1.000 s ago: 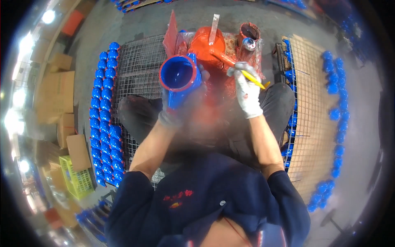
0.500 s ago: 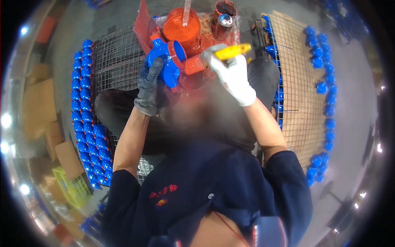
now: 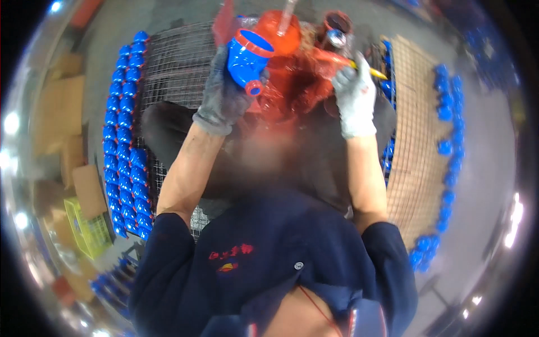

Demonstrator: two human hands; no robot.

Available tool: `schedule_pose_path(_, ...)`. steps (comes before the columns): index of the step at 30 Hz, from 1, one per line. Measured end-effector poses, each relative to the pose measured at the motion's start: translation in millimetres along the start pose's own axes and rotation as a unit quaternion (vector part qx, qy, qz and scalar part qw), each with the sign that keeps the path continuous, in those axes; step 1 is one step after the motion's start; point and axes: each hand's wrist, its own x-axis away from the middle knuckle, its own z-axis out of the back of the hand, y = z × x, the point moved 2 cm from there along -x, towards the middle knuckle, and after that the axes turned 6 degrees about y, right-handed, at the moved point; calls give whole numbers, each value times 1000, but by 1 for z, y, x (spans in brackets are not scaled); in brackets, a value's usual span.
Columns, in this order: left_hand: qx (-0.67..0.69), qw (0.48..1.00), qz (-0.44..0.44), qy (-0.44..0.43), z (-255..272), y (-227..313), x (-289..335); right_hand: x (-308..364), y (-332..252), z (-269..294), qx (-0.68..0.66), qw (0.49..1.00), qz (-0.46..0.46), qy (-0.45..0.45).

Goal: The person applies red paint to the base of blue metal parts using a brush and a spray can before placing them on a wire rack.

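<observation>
My left hand [image 3: 220, 98], in a dark grey glove, is closed around a glossy blue pipe fitting [image 3: 241, 66]. Its wide round mouth has a red-orange rim and tilts upward. A smaller red-rimmed outlet points toward me. In my right hand [image 3: 356, 98], under a white glove smudged grey, is a paintbrush with a yellow handle [image 3: 378, 74]. The brush's red-coated head points left, toward the fitting but apart from it. Beneath both hands lies red-smeared plastic sheeting [image 3: 292, 84].
Beyond my hands stand a red paint tub [image 3: 279, 35] with a stick in it, a red-stained pot [image 3: 338, 20] and a metal can [image 3: 336, 38]. Blue fittings [image 3: 124, 135] line the left wire rack [image 3: 174, 67]. The right mesh rack [image 3: 418, 129] has more beyond it.
The fitting has turned, its wide mouth now facing more upward and the smaller outlet toward me. My right hand and the brush have drawn away to the right of it.
</observation>
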Motion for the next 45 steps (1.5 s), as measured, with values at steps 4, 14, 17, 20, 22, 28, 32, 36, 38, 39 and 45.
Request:
schedule_pose_path(4,111,992,-40,-45,-20,48,15,1,2,-2,84,993,85,-5)
schedule_pose_path(14,-69,926,-348,129,79,175,83,19,-16,-31,480,776,408,-19)
schedule_pose_path(17,-204,862,-378,269,184,201,110,29,-5,-48,592,524,610,-52)
schedule_pose_path(20,-409,669,-258,565,299,213,148,23,1,-38,511,784,347,69)
schedule_pose_path(22,-561,501,-115,649,359,228,168,19,7,-46,548,768,317,96)
schedule_pose_path(28,-692,261,5,673,439,257,207,-11,33,-51,610,715,339,47)
schedule_pose_path(32,-689,244,-1,682,452,264,213,-11,58,-75,637,671,379,17)
schedule_pose_path(36,-729,229,-13,645,448,277,194,13,51,-105,597,708,341,164)
schedule_pose_path(38,-763,194,101,608,427,284,163,18,35,-103,608,675,345,237)
schedule_pose_path(39,-815,107,22,570,435,277,169,14,26,-97,585,681,404,177)
schedule_pose_path(45,-845,175,-125,489,409,235,132,-23,-52,-78,507,657,555,-56)
